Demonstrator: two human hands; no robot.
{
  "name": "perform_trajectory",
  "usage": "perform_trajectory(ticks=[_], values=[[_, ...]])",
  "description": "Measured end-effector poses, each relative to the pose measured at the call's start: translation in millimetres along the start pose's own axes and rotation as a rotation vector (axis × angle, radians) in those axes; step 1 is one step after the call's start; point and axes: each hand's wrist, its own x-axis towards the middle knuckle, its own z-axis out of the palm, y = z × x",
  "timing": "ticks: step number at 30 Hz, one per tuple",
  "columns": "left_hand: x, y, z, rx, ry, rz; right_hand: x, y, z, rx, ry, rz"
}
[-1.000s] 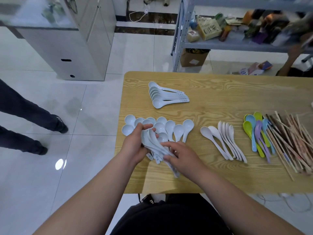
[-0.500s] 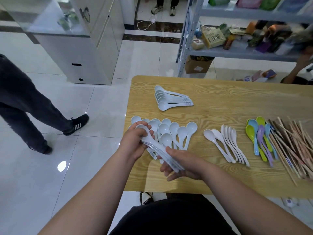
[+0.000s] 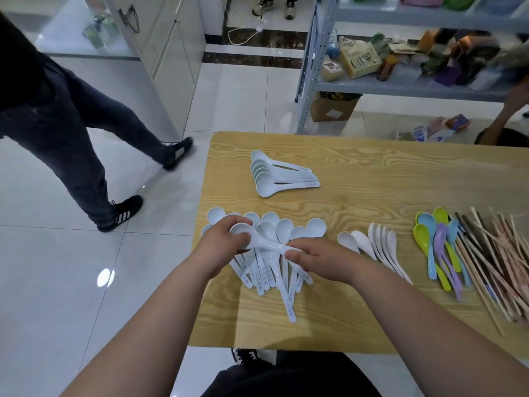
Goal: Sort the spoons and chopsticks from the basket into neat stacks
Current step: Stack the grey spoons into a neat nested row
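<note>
A small nested stack of pale blue soup spoons [image 3: 259, 242] is held level above the table. My left hand [image 3: 221, 247] grips the bowl end and my right hand [image 3: 319, 260] pinches the handle end. Beneath them lies a loose fan of several more pale blue spoons [image 3: 282, 270]. A neat stack of the same spoons [image 3: 282, 175] rests farther back. To the right lie several white spoons [image 3: 378, 252], several coloured spoons [image 3: 439, 246] and a heap of chopsticks [image 3: 499, 259].
The wooden table [image 3: 386, 179] has its left edge by the spoon fan. A person in dark trousers [image 3: 71, 133] walks on the tiled floor at the left. A metal shelf [image 3: 400, 87] with boxes stands behind the table.
The held spoon stack turned from a diagonal tilt to lying level, and my right hand slid to its handle tips. The person at the left stepped nearer.
</note>
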Motion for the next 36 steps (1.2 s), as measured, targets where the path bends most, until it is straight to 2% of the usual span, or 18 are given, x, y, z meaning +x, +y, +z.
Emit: perform_trajectory(ticks=[5,11,18,22,25,27,30,33,36], values=[[42,19,16,0.274,0.080,0.122,35,20,-49,-0.460,0.166,-0.151],[107,26,38,0.435,0.152,0.265,100,59,-89,-0.647,0.277,-0.270],[165,6,51,0.717,0.210,0.351,163,107,-99,-0.770,0.452,-0.407],[178,-4,53,0.801,0.257,0.424,177,122,-88,-0.771,0.608,-0.496],[184,-9,55,0.848,0.291,0.527,185,128,-82,-0.664,0.701,-0.567],[188,-11,54,0.866,0.306,0.583,191,127,-82,-0.595,0.691,-0.575],[196,-9,51,0.900,0.333,0.655,203,125,-93,-0.580,0.581,-0.580],[204,-5,48,0.946,0.349,0.703,212,114,-106,-0.585,0.437,-0.473],[212,-1,46,0.943,0.341,0.718,222,108,-113,-0.629,0.300,-0.289]])
